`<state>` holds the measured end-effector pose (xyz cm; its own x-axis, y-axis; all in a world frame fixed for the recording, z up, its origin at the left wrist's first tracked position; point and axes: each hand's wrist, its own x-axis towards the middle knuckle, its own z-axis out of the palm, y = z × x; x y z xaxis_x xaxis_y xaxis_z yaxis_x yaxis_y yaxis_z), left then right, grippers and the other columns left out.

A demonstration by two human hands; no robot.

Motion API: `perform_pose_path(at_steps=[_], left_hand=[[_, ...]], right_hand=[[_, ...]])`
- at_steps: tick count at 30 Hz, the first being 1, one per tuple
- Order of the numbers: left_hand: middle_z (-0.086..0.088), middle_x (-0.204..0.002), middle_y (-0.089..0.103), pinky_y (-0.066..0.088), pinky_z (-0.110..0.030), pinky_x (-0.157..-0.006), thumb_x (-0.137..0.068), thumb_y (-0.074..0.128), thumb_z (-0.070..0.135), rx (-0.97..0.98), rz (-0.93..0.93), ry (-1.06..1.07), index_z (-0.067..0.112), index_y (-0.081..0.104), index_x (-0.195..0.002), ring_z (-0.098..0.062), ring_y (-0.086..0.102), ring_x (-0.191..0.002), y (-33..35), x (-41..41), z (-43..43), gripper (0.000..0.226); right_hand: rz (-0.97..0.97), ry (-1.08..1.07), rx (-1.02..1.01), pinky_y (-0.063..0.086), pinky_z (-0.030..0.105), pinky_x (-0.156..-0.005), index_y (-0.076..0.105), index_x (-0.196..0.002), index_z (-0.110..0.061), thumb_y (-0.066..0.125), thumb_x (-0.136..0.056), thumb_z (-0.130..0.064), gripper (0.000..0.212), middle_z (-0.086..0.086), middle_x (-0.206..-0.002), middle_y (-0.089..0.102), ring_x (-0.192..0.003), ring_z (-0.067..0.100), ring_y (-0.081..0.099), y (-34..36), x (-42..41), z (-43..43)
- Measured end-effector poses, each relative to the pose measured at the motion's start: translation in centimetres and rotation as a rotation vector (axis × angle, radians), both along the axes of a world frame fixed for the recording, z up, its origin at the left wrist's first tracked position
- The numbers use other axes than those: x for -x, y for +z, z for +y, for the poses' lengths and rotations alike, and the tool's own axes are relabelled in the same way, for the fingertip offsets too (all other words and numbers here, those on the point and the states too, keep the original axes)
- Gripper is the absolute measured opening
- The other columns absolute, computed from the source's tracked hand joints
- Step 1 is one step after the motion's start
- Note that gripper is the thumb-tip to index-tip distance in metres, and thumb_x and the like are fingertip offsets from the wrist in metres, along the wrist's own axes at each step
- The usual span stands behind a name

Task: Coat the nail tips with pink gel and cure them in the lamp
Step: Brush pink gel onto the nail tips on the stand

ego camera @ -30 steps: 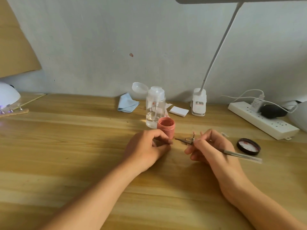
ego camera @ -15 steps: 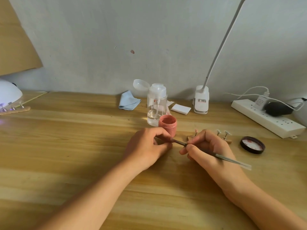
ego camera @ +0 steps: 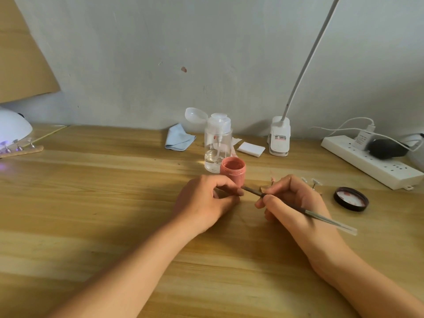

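Pale grey wall behind, and pushed against it a long wooden table (ego camera: pixel 91 203) of yellow planks. Near the middle of the table the person's left hand (ego camera: pixel 204 203) lies knuckles up, fingers curled in, thumb tip meeting the forefinger. Whether anything is pinched there is hidden, so I cannot tell.

Just beside it the right hand (ego camera: pixel 296 203) pinches a thin dark-shafted brush (ego camera: pixel 325 218) like a pen. The bristle end reaches the left fingertips and the clear end sticks out towards the right edge.

A small open pink gel jar (ego camera: pixel 232 171) stands upright just behind the left hand's fingers. Its round black lid (ego camera: pixel 351 199) lies white inside up, well apart from it, nearer the right edge. Behind the right hand a few clear nail tips on small stands (ego camera: pixel 314 182) show, partly hidden by the knuckles.

At the far left edge sits a white domed curing lamp (ego camera: pixel 13 131) with a violet glow, and at its mouth is a second row of tips on a wooden strip (ego camera: pixel 20 149).

Along the back edge, left to right:
- a folded light-blue cloth (ego camera: pixel 180 140)
- a clear pump bottle (ego camera: pixel 218 143) with its flip cap open
- white square pads (ego camera: pixel 251 149)
- a white clip-on desk lamp (ego camera: pixel 279 140) with a long bent neck
- a white power strip (ego camera: pixel 371 164) with plugs in it
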<state>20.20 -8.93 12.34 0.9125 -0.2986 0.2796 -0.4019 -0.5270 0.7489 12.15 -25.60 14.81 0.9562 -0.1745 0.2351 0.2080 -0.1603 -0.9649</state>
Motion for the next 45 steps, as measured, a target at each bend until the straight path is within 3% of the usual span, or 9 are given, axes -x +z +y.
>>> perform_pose_path(at_steps=[3,11,16,22,36,45], left_hand=[[0.030,-0.048,0.052,0.033,-0.011,-0.048,-0.081,0.079,0.030,-0.002,-0.014,-0.004,0.044,0.070,-0.073,0.004,0.046,-0.046,-0.06,0.06,0.00,0.019],[0.030,-0.078,0.069,0.035,-0.009,-0.057,-0.083,0.078,0.021,0.044,-0.035,-0.049,0.042,0.069,-0.074,0.013,0.055,-0.061,-0.06,0.04,-0.13,0.024],[0.034,-0.058,0.057,0.030,-0.009,-0.051,-0.082,0.079,0.027,-0.001,-0.034,-0.031,0.044,0.069,-0.072,0.013,0.050,-0.055,0.04,0.05,-0.10,0.023],[0.028,-0.045,0.051,0.032,-0.011,-0.046,-0.081,0.080,0.031,-0.009,-0.014,-0.018,0.041,0.070,-0.075,0.008,0.047,-0.044,0.09,0.18,-0.11,0.016],[0.025,-0.043,0.050,0.032,-0.012,-0.046,-0.082,0.079,0.029,-0.012,0.008,-0.014,0.041,0.070,-0.075,0.005,0.046,-0.043,0.17,0.21,-0.02,0.017],[0.021,-0.043,0.050,0.031,-0.015,-0.044,-0.080,0.080,0.041,0.007,-0.009,-0.010,0.043,0.066,-0.075,0.001,0.045,-0.042,-0.12,0.09,0.03,0.014]], right_hand=[[-0.029,0.014,-0.060,0.051,0.025,-0.063,0.056,-0.091,0.004,0.059,-0.091,0.003,0.003,0.013,-0.077,0.072,-0.065,0.012,0.061,-0.27,0.02,-0.27],[-0.137,0.013,-0.099,0.054,0.026,-0.068,0.067,-0.094,-0.006,0.060,-0.090,0.004,0.013,0.013,-0.084,0.073,-0.073,0.012,0.064,-0.19,0.04,-0.28],[-0.065,-0.035,-0.146,0.050,0.019,-0.061,0.068,-0.082,-0.002,0.055,-0.090,0.008,0.018,0.004,-0.069,0.070,-0.066,0.008,0.063,-0.48,-0.45,-0.39],[-0.038,-0.044,-0.121,0.051,0.019,-0.060,0.061,-0.087,-0.005,0.059,-0.090,0.002,0.009,0.010,-0.070,0.073,-0.061,0.010,0.061,-0.62,-0.51,-0.37],[-0.037,-0.077,-0.106,0.053,0.021,-0.061,0.055,-0.085,-0.002,0.060,-0.091,0.000,0.008,0.009,-0.072,0.074,-0.062,0.012,0.063,-0.77,-0.67,-0.39],[-0.027,-0.150,-0.188,0.056,0.028,-0.062,0.053,-0.081,-0.005,0.060,-0.092,-0.004,0.013,0.012,-0.070,0.073,-0.056,0.010,0.061,-0.26,-0.52,-0.53]])
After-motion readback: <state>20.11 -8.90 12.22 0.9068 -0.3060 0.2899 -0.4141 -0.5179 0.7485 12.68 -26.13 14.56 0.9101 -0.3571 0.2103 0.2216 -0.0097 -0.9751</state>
